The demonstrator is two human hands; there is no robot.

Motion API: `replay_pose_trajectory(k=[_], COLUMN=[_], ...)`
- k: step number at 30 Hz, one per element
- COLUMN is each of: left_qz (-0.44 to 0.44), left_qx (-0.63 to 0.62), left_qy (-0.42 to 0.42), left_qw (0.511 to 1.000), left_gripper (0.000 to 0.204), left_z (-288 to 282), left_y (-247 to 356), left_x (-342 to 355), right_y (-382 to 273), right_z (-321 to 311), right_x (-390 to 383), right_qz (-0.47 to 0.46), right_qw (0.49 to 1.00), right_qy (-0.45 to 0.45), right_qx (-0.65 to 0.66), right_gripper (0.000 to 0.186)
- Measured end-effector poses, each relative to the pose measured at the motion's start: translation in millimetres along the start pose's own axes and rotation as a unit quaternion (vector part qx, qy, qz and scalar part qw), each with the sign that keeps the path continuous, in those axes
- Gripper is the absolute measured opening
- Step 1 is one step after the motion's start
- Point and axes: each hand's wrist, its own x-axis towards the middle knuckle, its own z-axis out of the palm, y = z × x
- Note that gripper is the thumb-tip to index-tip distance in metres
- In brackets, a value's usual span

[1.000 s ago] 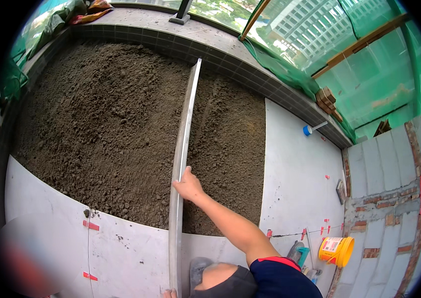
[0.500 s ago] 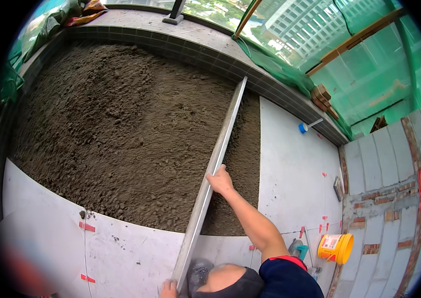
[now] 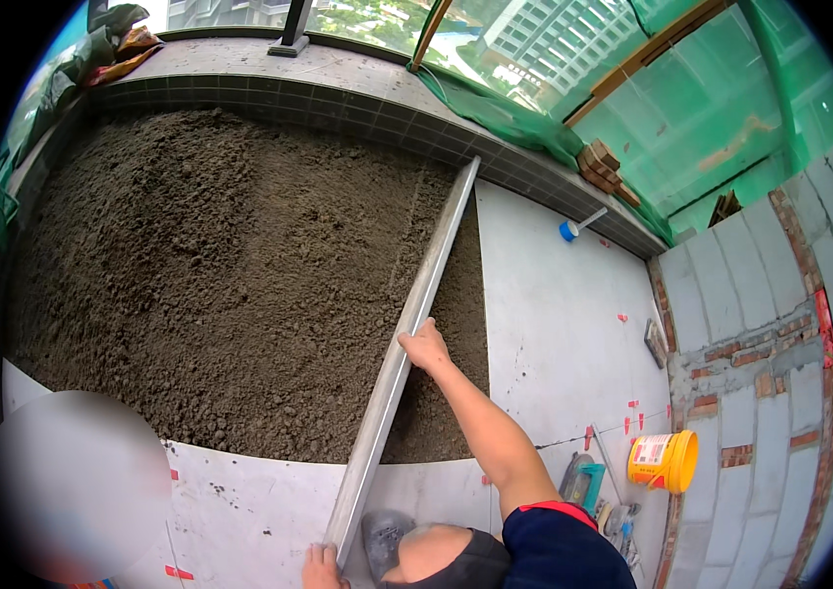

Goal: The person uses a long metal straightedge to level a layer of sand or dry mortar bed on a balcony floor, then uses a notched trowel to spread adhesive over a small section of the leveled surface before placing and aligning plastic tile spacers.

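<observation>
A long grey metal straightedge (image 3: 378, 422) lies slantwise across a bed of loose brown mortar (image 3: 230, 265). Its far end reaches the dark tiled base of the wall. Around the bar's middle are the closed fingers of my right hand (image 3: 425, 346). My left hand (image 3: 322, 567) grips the near end at the lower edge, partly cut off by the frame. Left of the bar the mortar is rough and heaped; to its right runs a narrower strip. Pale floor tiles (image 3: 573, 294) border that strip. My bent knee (image 3: 433, 553) shows beside the bar's near end.
A yellow bucket (image 3: 663, 461) stands at right, with a teal tool (image 3: 588, 485) near it. A blue-headed tool (image 3: 569, 231) and a grey block (image 3: 656, 344) rest on the tiles. Bricks (image 3: 601, 165) sit on the ledge. A blurred patch covers the lower left.
The straightedge's far end has swung right toward the tile's edge, narrowing the mortar strip there. Both hands keep their hold. The whole view has shifted slightly.
</observation>
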Motion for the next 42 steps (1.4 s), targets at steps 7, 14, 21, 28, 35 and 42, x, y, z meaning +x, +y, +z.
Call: replay_pose_trajectory(k=[7, 14, 21, 28, 35, 42], left_qz=[0.034, 0.056, 0.057, -0.008, -0.075, -0.107], left_qx=[0.057, -0.007, -0.025, -0.048, -0.062, -0.1], left_qy=[-0.006, -0.066, 0.028, 0.079, 0.126, 0.152], left_qw=[0.998, 0.996, 0.998, 0.996, 0.987, 0.977], left_gripper=[0.063, 0.065, 0.061, 0.058, 0.06, 0.063], left_z=[-17, -23, -34, -34, -7, -6], left_y=[-14, -22, -20, -25, -39, -40], left_x=[-23, -4, 15, -15, -60, -73], right_y=[31, 113, 30, -25, -70, -135], right_z=[-12, -13, 8, 47, 98, 125], right_x=[-37, -31, 15, 4, -21, -39], right_qz=[-0.049, 0.038, -0.005, -0.053, -0.135, -0.177], right_qw=[0.994, 0.989, 0.996, 0.997, 0.99, 0.983], right_qy=[0.064, 0.127, 0.084, 0.042, -0.019, -0.056], right_qx=[0.075, 0.072, 0.038, 0.042, 0.029, 0.006], right_gripper=[0.062, 0.06, 0.065, 0.076, 0.08, 0.076])
